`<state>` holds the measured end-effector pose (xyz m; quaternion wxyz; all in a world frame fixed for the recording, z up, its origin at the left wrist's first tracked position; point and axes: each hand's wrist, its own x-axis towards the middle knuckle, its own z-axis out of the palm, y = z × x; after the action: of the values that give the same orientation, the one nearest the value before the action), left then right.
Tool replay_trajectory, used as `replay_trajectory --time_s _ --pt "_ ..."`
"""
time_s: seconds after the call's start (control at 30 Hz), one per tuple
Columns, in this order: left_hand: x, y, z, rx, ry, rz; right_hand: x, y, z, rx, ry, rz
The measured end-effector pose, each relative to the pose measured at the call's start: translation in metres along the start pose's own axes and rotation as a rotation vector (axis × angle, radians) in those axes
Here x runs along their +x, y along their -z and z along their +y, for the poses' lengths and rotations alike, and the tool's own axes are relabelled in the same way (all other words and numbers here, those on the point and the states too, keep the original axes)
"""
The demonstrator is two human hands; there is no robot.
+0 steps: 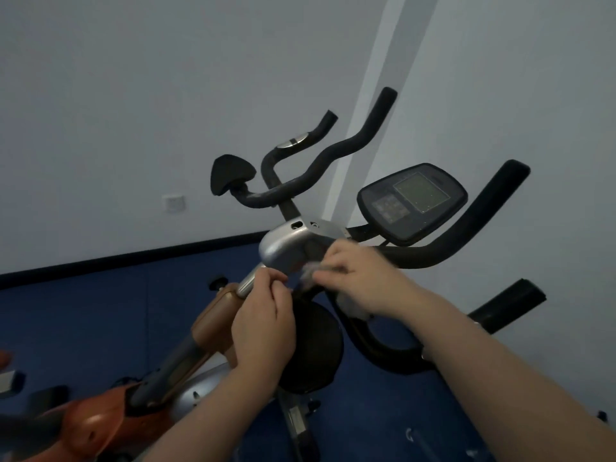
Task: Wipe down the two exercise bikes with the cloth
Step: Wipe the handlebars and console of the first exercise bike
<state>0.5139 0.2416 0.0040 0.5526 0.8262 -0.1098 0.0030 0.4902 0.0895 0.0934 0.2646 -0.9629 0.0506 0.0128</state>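
The left hand (263, 323) and right hand (361, 278) both pinch a pale cloth (308, 271), blurred, seemingly stretched between them. It sits near the silver stem (283, 248) of the exercise bike (413, 201), below the console.

Dim room, flat bluish cast, underexposed overall. Pale band of light runs diagonally up wall (366, 95). No hard shadows; soft even light, source out of view. Faint sheen on silver housing (283, 248) and grey-green glare on console screen (421, 191). Right hand (360, 278) and cloth (310, 271) smeared by motion blur; left hand (263, 325) sharper. Wide-angle distortion: baseboard (133, 255) tilts, forearms stretch toward lower corners. Orange bike (100, 421) at lower left soft, murky.
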Motion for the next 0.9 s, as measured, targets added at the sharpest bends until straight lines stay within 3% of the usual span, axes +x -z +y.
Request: replay_trajectory --time_s 0.07,0.13,0.23,0.4,0.43,0.57,0.63,0.73,0.83,0.9 --pt "0.000 0.000 0.001 0.019 0.002 0.001 0.003 0.010 0.007 -0.163 0.007 0.278" --pt "-0.001 -0.001 0.001 0.031 -0.001 0.021 0.009 -0.001 0.004 -0.346 0.006 0.387" --pt "-0.002 -0.001 -0.001 0.028 -0.005 0.042 0.007 -0.039 -0.004 -0.469 0.086 0.333" --pt "-0.005 0.002 -0.002 -0.014 -0.003 -0.002 -0.023 -0.022 0.004 0.095 0.086 0.088" --pt "-0.004 0.003 -0.001 -0.065 0.005 0.006 -0.029 -0.013 0.009 0.087 0.056 0.095" --pt "-0.003 0.000 0.017 -0.095 -0.132 -0.010 -0.050 0.000 0.018 -0.042 -0.219 0.402" --pt "-0.003 -0.003 0.026 -0.016 -0.214 -0.035 -0.057 -0.022 0.010 -0.095 -0.330 0.378" --pt "0.000 -0.005 0.028 0.102 -0.298 -0.020 -0.067 -0.067 0.004 -0.434 -0.276 0.432" --pt "-0.001 -0.006 0.025 0.173 -0.357 0.015 -0.055 -0.066 0.005 -0.316 -0.327 0.407" --pt "-0.004 -0.007 0.023 0.147 -0.394 0.035 -0.035 -0.060 0.007 -0.198 -0.339 0.271"
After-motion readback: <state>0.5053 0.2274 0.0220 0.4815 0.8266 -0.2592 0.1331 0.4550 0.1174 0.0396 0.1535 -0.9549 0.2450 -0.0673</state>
